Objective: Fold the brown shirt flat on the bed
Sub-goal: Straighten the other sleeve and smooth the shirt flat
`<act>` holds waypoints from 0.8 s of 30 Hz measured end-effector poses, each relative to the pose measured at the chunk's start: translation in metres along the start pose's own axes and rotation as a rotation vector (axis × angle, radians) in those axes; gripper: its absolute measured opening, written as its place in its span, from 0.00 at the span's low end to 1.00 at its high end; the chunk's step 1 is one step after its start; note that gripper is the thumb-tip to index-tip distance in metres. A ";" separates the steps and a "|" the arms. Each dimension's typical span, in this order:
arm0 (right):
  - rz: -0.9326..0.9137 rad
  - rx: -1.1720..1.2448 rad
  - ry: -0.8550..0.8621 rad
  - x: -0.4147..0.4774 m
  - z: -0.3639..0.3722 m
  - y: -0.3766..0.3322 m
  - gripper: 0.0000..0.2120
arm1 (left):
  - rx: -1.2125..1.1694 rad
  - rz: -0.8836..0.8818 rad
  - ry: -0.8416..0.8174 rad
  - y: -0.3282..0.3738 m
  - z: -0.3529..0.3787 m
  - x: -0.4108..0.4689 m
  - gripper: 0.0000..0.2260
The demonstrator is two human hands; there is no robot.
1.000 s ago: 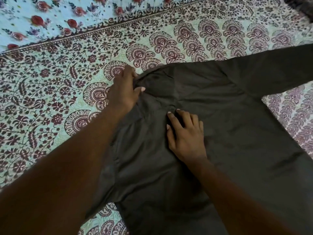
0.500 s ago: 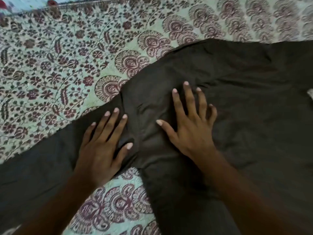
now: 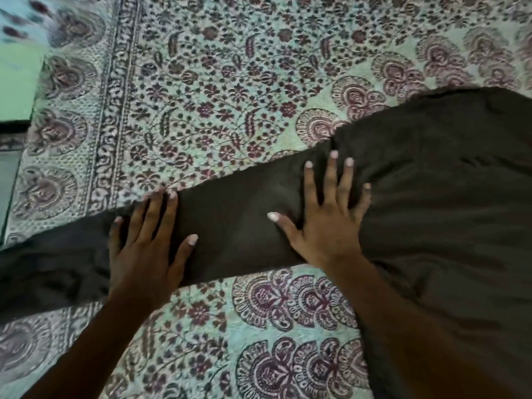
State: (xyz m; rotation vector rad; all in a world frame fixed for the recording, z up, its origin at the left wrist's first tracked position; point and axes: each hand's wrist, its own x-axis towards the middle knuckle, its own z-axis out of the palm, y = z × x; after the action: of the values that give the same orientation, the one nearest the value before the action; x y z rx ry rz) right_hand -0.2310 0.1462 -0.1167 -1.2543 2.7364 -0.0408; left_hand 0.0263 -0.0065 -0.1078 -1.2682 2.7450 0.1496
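Hands (image 3: 143, 254) (image 3: 326, 231) farther along shirt sleeve (image 3: 233, 223)

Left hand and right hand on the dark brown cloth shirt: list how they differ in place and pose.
The left hand lies further out along the sleeve of the dark brown cloth shirt; the right hand lies where the sleeve meets the body. The left hand's fingers sit close together, tips at the sleeve's far edge; the right hand's fingers are splayed wide. Both lie flat, palm down, fingers straight.
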 end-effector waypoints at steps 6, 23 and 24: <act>-0.653 -0.010 -0.051 -0.031 0.012 -0.111 0.40 | -0.015 -0.105 0.010 -0.068 -0.003 -0.033 0.33; -0.217 0.185 -0.025 -0.075 0.031 -0.296 0.36 | -0.683 -0.594 0.448 -0.188 -0.010 -0.099 0.16; -0.159 0.166 -0.016 -0.078 0.033 -0.304 0.37 | -0.682 -0.605 0.481 -0.190 -0.013 -0.101 0.15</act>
State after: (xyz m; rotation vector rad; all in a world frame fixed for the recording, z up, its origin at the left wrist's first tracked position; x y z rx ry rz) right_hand 0.0524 0.0080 -0.1166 -1.4126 2.5529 -0.2663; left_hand 0.2356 -0.0555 -0.0882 -2.5346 2.5664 0.8712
